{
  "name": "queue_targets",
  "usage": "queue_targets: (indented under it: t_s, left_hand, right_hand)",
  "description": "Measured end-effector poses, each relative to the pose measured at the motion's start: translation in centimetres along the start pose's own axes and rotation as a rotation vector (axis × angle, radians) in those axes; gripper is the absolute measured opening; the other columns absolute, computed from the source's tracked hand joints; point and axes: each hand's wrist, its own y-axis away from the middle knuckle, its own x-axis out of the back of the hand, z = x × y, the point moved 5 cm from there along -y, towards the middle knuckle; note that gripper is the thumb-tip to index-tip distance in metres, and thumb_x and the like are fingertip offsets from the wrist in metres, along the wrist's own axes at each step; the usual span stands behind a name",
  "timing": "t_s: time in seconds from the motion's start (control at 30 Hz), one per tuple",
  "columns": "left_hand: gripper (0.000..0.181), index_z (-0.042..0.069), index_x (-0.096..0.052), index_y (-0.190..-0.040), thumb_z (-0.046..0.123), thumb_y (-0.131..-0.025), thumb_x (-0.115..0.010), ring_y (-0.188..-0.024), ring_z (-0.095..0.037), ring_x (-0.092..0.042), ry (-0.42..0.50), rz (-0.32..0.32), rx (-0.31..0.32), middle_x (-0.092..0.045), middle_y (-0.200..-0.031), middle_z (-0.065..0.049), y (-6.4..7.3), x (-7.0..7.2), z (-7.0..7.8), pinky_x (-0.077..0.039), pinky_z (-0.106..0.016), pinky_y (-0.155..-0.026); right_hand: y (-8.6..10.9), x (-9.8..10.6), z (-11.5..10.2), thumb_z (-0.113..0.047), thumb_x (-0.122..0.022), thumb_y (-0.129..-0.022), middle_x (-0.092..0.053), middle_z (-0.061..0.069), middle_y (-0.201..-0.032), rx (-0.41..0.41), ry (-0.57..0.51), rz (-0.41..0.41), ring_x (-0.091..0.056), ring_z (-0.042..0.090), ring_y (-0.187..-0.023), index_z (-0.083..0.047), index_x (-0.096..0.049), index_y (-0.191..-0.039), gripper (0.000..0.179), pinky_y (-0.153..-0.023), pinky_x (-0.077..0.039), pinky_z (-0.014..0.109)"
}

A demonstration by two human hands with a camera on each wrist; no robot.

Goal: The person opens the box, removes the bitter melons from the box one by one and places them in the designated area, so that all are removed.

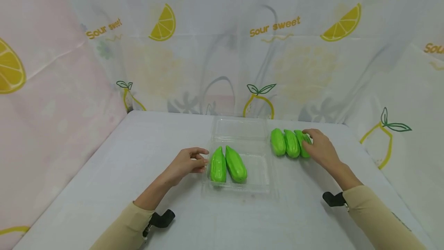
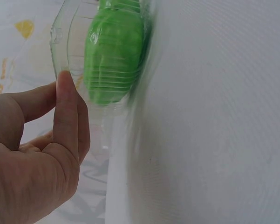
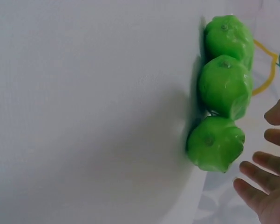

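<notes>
A clear plastic clamshell box (image 1: 257, 171) stands in the middle of the table, its lid (image 1: 239, 128) folded back. Inside its left half lie two bright green, elongated gourds (image 1: 217, 167), pointed at the far end. At the box's left side is my left hand (image 1: 187, 164); in the left wrist view, its thumb and fingertips pinch the clear rim (image 2: 60, 51). To the right of the box, three similar gourds (image 1: 292, 144) lie in a row. Beside the rightmost gourd (image 3: 215, 143) is my right hand (image 1: 320, 149), fingers spread and relaxed, apart from it in the right wrist view.
The table has a white cover (image 1: 152, 130). Behind and at both sides hang cloth walls (image 1: 222, 49) printed with lemons and lettering. Each wrist carries a small black camera mount (image 1: 334, 199).
</notes>
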Motion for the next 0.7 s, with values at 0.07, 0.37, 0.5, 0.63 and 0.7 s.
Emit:
queue_targets:
  t_s: [0.07,0.37,0.5,0.63,0.7]
  left_hand:
    - [0.04,-0.001,-0.059,-0.131,0.011,-0.093,-0.068,-0.071,-0.012,-0.064,0.0,-0.003,0.003,-0.059,-0.094,-0.009,0.1,0.0,-0.2,-0.061,-0.029,-0.072]
    - [0.042,-0.003,-0.058,-0.131,0.009,-0.093,-0.069,-0.069,-0.011,-0.063,0.008,-0.01,-0.004,-0.059,-0.094,-0.009,0.2,0.2,-0.1,-0.061,-0.027,-0.07]
    - [0.041,-0.003,-0.058,-0.131,0.009,-0.093,-0.069,-0.069,-0.011,-0.063,0.013,-0.013,-0.012,-0.06,-0.093,-0.009,0.1,0.2,0.1,-0.06,-0.025,-0.069]
    - [0.041,-0.002,-0.058,-0.131,0.008,-0.093,-0.069,-0.069,-0.011,-0.063,0.013,-0.01,-0.01,-0.06,-0.094,-0.009,0.0,0.1,0.1,-0.06,-0.024,-0.068]
    - [0.041,-0.002,-0.058,-0.131,0.008,-0.093,-0.069,-0.069,-0.011,-0.063,0.014,-0.008,-0.009,-0.06,-0.094,-0.009,0.0,0.1,0.1,-0.06,-0.024,-0.068]
  right_hand:
    - [0.0,-0.1,-0.3,-0.014,-0.05,-0.094,-0.049,0.029,-0.142,0.003,-0.005,-0.01,-0.048,0.049,-0.126,0.003,-0.054,-0.135,0.044,-0.098,-0.044,0.064]
    - [0.3,-0.6,-2.4,-0.017,-0.055,-0.091,-0.051,0.025,-0.142,0.037,-0.021,-0.007,-0.047,0.047,-0.131,-0.002,-0.056,-0.136,0.047,-0.102,-0.042,0.064]
    - [0.3,-0.5,-3.6,-0.016,-0.057,-0.091,-0.054,0.023,-0.14,0.086,-0.029,0.013,-0.05,0.045,-0.128,-0.003,-0.058,-0.134,0.046,-0.101,-0.044,0.062]
    - [0.2,-0.5,-5.0,-0.015,-0.058,-0.089,-0.058,0.021,-0.135,0.153,-0.039,0.038,-0.055,0.041,-0.123,-0.003,-0.06,-0.131,0.044,-0.097,-0.047,0.058]
    - [0.2,-0.6,-5.8,-0.015,-0.06,-0.09,-0.059,0.02,-0.134,0.181,-0.038,0.043,-0.056,0.04,-0.121,-0.003,-0.061,-0.131,0.043,-0.096,-0.048,0.058]
